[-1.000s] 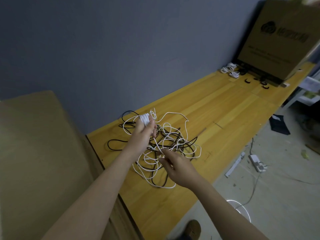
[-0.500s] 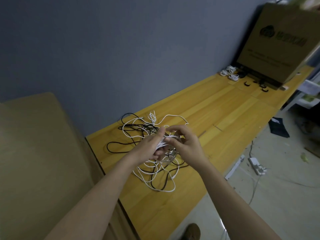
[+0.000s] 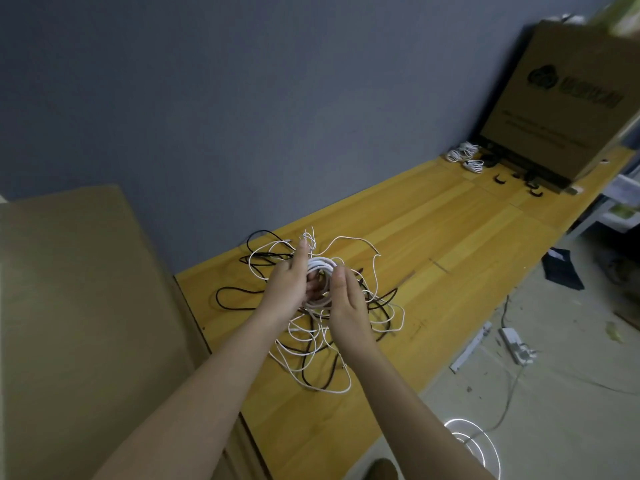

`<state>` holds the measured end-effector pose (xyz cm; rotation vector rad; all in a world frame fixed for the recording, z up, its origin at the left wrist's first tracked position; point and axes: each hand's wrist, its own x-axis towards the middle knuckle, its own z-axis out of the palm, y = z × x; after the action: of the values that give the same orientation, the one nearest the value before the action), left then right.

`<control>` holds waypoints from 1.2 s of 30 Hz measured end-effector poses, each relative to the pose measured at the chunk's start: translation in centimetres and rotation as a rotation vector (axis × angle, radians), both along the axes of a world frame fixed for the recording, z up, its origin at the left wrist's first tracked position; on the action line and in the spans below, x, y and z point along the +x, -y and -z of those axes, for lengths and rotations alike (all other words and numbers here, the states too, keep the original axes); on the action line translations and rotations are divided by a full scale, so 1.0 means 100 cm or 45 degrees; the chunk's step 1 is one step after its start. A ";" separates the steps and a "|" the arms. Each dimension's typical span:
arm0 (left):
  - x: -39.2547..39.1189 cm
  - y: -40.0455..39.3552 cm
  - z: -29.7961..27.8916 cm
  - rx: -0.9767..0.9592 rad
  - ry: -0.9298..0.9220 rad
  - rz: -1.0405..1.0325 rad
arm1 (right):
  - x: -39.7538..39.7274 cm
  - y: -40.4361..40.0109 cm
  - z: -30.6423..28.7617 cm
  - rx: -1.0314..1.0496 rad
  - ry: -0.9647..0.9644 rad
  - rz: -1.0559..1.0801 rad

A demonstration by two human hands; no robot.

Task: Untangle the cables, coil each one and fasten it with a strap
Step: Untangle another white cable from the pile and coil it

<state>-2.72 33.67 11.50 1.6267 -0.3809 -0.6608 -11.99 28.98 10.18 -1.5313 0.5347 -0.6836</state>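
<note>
Both arms reach forward, left hand [image 3: 289, 289] and right hand [image 3: 346, 306] gripping the white coil [image 3: 320, 266] above the tangle [image 3: 322, 327].

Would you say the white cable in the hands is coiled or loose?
Coiled: white cable forms stacked loops held between left hand and right hand.

The only printing stands on the large brown cardboard box [image 3: 568, 102] at the far end of the yellow wooden tabletop [image 3: 450, 237]: a dark cloud-shaped logo with a bold line of characters beside it, and smaller lines of print below. All of it is too blurred to read.
</note>
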 end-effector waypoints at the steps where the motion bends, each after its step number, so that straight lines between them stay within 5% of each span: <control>1: 0.001 0.002 0.002 0.030 0.010 -0.018 | 0.005 0.000 0.001 0.084 0.021 0.086; 6: 0.004 0.004 0.004 0.163 0.153 -0.049 | 0.036 0.010 -0.005 0.139 0.022 0.457; 11: 0.005 -0.007 0.006 0.130 0.395 0.188 | 0.052 0.021 -0.011 0.146 -0.079 0.585; 16: 0.011 -0.012 0.010 0.208 0.604 0.263 | 0.050 0.021 -0.011 0.348 -0.175 0.293; 21: 0.024 -0.011 0.005 0.117 0.599 0.107 | 0.024 0.022 -0.015 0.809 0.223 -0.152; 36: 0.027 -0.011 -0.019 0.057 0.403 0.111 | 0.001 0.028 -0.034 0.588 0.244 -0.385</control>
<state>0.02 34.72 13.45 1.7691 -0.6743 -0.4779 -11.94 26.22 13.59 -1.0691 0.2804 -0.4282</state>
